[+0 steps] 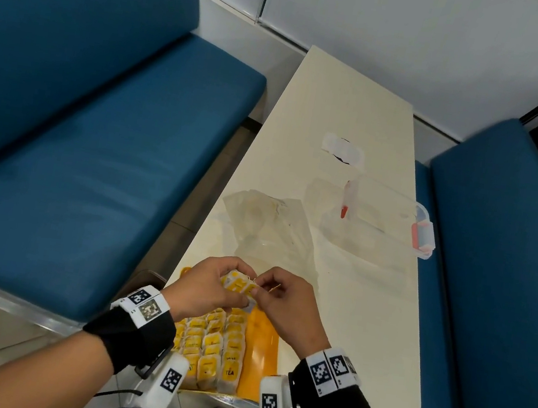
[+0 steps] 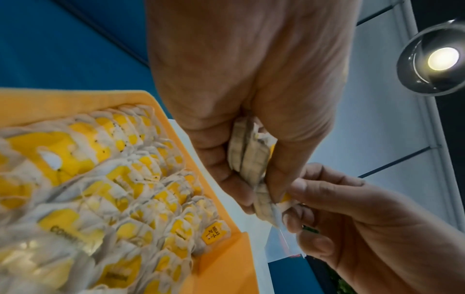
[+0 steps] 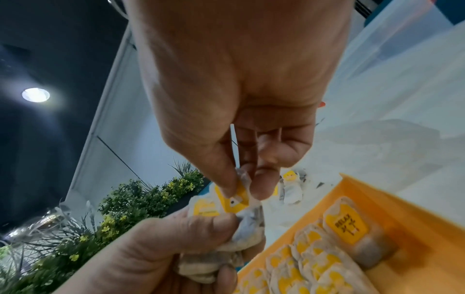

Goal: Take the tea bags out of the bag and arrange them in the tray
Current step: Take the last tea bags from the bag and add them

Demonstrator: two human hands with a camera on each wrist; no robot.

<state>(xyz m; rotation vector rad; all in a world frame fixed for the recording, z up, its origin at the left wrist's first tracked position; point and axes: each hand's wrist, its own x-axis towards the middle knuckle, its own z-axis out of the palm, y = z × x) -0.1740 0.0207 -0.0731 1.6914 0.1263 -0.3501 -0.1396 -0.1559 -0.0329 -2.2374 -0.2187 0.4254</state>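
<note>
Tea bags [image 1: 238, 284] sit bunched in your left hand [image 1: 206, 286], and your fingers curl tight around the little stack. Your right hand [image 1: 285, 301] is right next to it, and its thumb and finger pinch the yellow tag [image 3: 232, 201] of one bag at the edge of the bunch. Both hands are up in the air, touching at the bunch. Just under your hands is the orange tray [image 1: 262, 341], with rows of tea bags lying side by side in it. Past your fingers, farther out on the table [image 1: 360, 113], lies the clear plastic bag [image 1: 268, 224], flat and crumpled. Beyond your right hand sits a clear box [image 1: 383, 216].
</note>
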